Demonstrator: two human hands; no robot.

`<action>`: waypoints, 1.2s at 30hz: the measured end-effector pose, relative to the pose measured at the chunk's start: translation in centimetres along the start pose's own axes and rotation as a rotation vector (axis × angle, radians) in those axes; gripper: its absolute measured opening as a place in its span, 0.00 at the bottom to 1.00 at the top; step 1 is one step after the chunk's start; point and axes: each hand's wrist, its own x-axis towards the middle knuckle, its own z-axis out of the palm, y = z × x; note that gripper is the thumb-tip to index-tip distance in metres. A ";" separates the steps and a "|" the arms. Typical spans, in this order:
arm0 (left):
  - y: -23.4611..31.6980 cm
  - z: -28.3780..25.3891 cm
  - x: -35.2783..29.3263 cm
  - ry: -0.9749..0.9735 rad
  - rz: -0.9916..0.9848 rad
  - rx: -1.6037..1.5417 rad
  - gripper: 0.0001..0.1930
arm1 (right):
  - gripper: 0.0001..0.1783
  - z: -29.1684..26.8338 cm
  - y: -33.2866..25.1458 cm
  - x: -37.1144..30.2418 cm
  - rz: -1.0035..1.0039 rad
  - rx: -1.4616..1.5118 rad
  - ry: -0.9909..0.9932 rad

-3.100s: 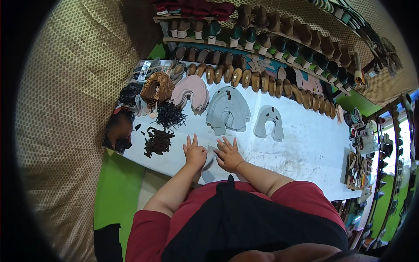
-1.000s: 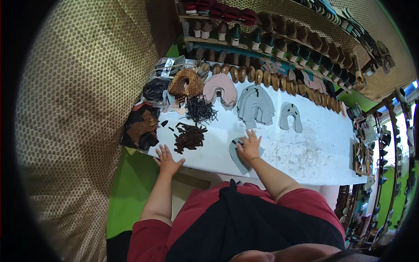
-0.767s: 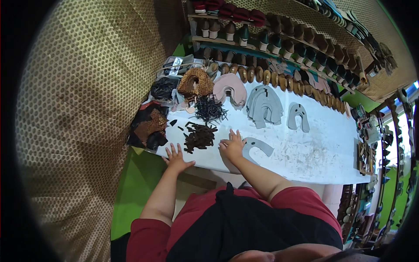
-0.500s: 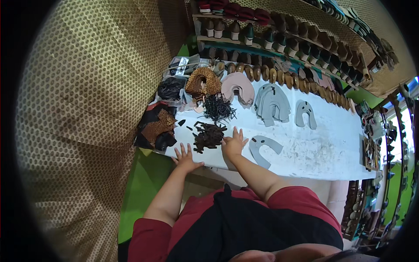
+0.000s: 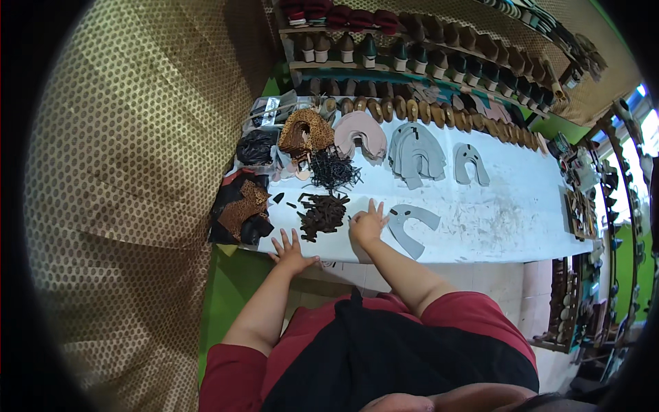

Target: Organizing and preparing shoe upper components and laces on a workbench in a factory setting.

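Left hand point(image 5: 292, 257): open, fingers spread at the table point(image 5: 528, 237) edge;
Right hand point(image 5: 368, 224): fingers partly bent; cannot tell whether gripping anything; beside dark strips point(image 5: 322, 216);
Grey piece point(image 5: 405, 235): flat on the table, just right of that hand

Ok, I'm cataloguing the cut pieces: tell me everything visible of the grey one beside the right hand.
The grey piece is a flat, horseshoe-shaped cut-out, leather-like in look, with small dark marks near its bend. It lies on the white tabletop, open end toward the lower right, just right of the right hand. Whether that hand touches it is unclear.
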 end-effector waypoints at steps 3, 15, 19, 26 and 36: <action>-0.3 0.2 0.0 -0.009 -0.006 -0.012 0.69 | 0.08 -1.6 3.8 -0.6 0.014 0.009 0.058; 0.5 -0.1 -0.1 0.008 -0.021 0.042 0.68 | 0.11 -5.7 11.8 -0.7 0.365 0.169 0.091; 0.5 0.0 0.0 0.004 -0.037 0.048 0.68 | 0.12 -5.6 11.6 -1.0 0.372 0.166 0.059; 0.8 0.0 -0.2 0.021 -0.038 0.056 0.68 | 0.15 -4.8 11.8 -1.2 0.328 0.048 0.122; 0.7 0.1 -0.4 0.041 -0.048 0.061 0.68 | 0.14 -5.9 10.6 -2.1 0.294 0.082 0.126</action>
